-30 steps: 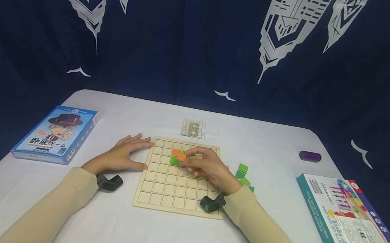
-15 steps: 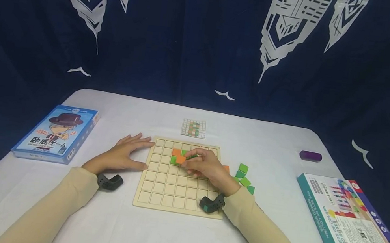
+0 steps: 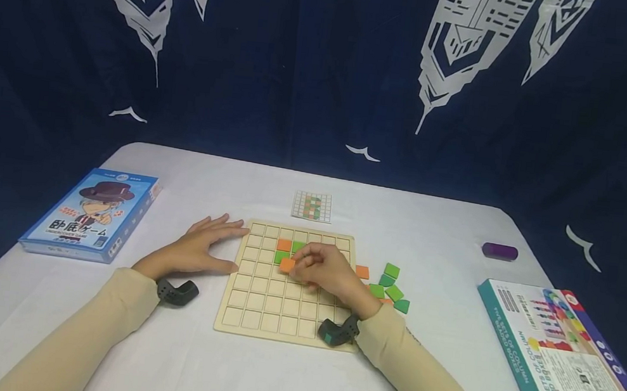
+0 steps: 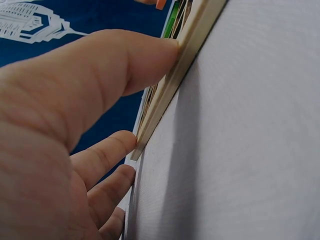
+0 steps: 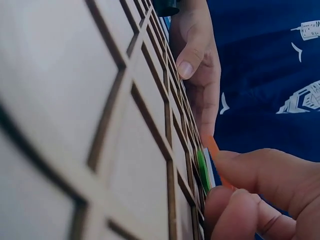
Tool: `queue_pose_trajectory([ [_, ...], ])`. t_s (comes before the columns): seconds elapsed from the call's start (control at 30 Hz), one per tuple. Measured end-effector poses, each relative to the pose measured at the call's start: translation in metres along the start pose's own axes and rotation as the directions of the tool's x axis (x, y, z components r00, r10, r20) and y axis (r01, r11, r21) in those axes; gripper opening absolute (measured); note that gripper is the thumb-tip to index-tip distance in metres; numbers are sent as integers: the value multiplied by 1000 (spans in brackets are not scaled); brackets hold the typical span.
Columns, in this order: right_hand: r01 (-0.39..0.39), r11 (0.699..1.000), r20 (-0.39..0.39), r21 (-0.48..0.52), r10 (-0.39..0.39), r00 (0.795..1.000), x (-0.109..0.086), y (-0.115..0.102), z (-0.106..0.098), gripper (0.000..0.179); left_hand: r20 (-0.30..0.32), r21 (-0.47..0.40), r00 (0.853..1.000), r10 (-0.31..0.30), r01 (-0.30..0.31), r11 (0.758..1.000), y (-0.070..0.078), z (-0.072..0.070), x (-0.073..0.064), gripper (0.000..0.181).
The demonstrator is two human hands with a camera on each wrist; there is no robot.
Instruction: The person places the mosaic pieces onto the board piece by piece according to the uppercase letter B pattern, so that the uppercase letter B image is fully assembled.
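Note:
My right hand (image 3: 329,275) pinches an orange square tile (image 3: 287,266) between thumb and fingers, low over the gridded wooden board (image 3: 262,322). In the right wrist view the held tile (image 5: 214,150) stands tilted close to the board's surface. Just beyond it, an orange tile (image 3: 284,245) and a green tile (image 3: 281,257) sit in grid squares, with another green tile (image 3: 298,245) partly covered by my fingers. My left hand (image 3: 200,248) spreads its fingers at the board's left edge; in the left wrist view the thumb (image 4: 155,55) touches that edge.
Several loose green and orange tiles (image 3: 394,292) lie right of the board. A small pattern card (image 3: 312,207) is behind it. A blue game box (image 3: 90,216) stands left, a bead-set box (image 3: 565,362) right, and a purple cylinder (image 3: 499,251) at the back right.
My right hand has brought the orange tile slightly nearer to me and lower, uncovering the green tile beyond it and more loose tiles at the right. The left hand keeps its place.

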State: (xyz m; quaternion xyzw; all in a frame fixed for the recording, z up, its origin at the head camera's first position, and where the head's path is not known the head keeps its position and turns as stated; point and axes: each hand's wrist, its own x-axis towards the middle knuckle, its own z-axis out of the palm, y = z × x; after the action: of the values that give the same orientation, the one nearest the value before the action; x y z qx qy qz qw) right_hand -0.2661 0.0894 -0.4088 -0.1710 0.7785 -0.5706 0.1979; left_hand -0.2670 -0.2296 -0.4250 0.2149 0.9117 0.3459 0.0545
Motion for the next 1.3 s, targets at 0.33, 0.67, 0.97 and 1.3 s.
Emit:
queue_pose_trajectory([
  [0.33, 98, 974, 34, -205, -93, 995, -2, -7, 4, 19, 0, 4, 1000, -7, 7, 1000, 0, 0, 0, 87],
  [0.67, 104, 960, 49, -260, -95, 994, -2, -11, 6, 19, -3, 4, 1000, 4, -4, 1000, 0, 0, 0, 86],
  [0.97, 110, 953, 65, -283, -95, 993, 0, -11, 6, 22, 0, 3, 1000, -8, 8, 1000, 3, 0, -1, 87],
  [1.3, 118, 957, 90, -264, -98, 991, 0, -10, 3, 24, -10, 3, 1000, 11, -11, 1000, 6, -1, -2, 87],
])
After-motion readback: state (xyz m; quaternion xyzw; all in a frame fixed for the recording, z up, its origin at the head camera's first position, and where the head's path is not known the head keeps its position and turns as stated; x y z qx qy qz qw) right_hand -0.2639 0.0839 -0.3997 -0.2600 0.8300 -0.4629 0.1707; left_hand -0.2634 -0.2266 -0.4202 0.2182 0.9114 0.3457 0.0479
